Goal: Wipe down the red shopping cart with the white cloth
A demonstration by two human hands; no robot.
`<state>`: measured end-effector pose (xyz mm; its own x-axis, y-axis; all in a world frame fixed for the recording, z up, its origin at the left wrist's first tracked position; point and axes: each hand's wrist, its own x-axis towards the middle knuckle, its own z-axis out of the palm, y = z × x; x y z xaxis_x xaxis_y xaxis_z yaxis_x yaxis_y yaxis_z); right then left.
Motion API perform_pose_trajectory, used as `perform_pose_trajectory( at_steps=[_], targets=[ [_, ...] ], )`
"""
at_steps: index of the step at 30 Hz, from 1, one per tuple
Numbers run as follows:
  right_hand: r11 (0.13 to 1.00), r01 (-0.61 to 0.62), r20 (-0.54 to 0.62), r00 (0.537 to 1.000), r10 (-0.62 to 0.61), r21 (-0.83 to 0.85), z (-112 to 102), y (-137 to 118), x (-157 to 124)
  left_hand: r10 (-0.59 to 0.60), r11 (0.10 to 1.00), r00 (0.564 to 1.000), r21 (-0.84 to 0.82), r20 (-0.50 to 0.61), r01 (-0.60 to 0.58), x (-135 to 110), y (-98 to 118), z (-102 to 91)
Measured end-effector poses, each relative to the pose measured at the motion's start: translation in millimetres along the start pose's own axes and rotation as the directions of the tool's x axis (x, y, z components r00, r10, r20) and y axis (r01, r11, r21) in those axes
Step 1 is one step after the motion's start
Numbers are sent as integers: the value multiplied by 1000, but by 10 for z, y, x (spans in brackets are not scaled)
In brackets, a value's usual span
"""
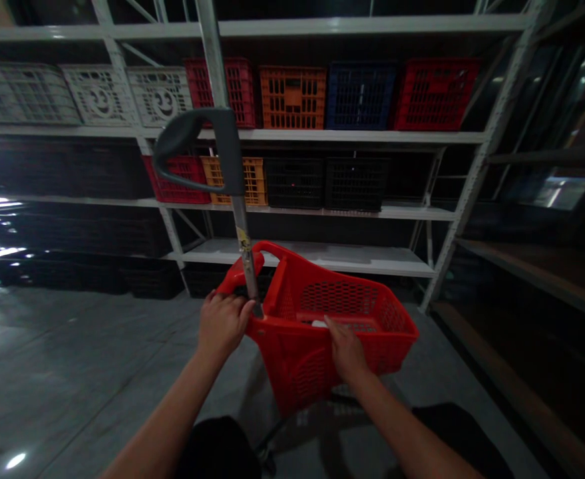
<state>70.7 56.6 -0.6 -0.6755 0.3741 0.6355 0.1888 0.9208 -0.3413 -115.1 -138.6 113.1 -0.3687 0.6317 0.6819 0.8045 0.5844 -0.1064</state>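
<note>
A red plastic shopping cart (297, 359) with mesh-like walls stands in front of me. My left hand (225, 322) is closed around its handle end, at the corner near the foot of a metal pole (241, 226). The pole leans slightly and carries a dark grey plastic loop grip (229, 150); its top runs out of view. My right hand (346, 349) grips the cart's near side rim, thumb over the inner edge. By that thumb a small white object (319, 324) shows; whether I touch it I cannot tell.
Behind the cart rises a white metal rack (292, 256) with red, orange crates (292, 98), blue, black and white ones. Dark shelving (536, 273) stands close on the right. Grey floor (97, 372) stretches to the left. My dark-clothed knees frame the cart's base.
</note>
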Motion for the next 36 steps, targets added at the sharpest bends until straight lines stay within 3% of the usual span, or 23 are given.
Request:
perform_pose_trajectory(
  at_steps=[5,8,10,12,16,18,24,26,30,33,36],
  targets=[
    [975,98,-102,992,-79,198,286,-977,383,-14,1000,999,3,-40,14,24,0,30],
    [968,184,-125,978,-164,172,452,-1263,507,10,1000,999,-3,-47,-10,27,-57,58],
    [961,255,-121,963,-242,110,475,-1147,449,29,999,998,-15,-48,-30,25,-107,77],
    [951,305,-127,946,-297,49,436,-852,299,31,999,998,-27,-46,-32,26,-147,94],
    [969,246,-147,958,-247,-21,320,-322,17,11,1000,998,-17,-58,-12,49,-153,114],
    [978,208,-141,967,-210,-28,320,-324,23,9,1000,998,-2,-61,-9,64,-128,118],
    [972,233,-96,968,-231,6,534,-985,483,31,999,996,30,-78,-29,112,-100,157],
    [963,269,-92,959,-267,3,542,-1036,541,45,998,996,34,-81,-43,131,-123,175],
    [943,332,-64,941,-333,-24,391,-617,339,47,998,997,45,-60,-44,161,-159,200],
    [967,249,-55,966,-253,-59,262,-206,126,43,998,997,53,-63,-40,172,-146,212],
    [983,172,-46,983,-175,-60,255,-155,114,43,997,997,64,-61,-39,178,-108,220]
  ],
)
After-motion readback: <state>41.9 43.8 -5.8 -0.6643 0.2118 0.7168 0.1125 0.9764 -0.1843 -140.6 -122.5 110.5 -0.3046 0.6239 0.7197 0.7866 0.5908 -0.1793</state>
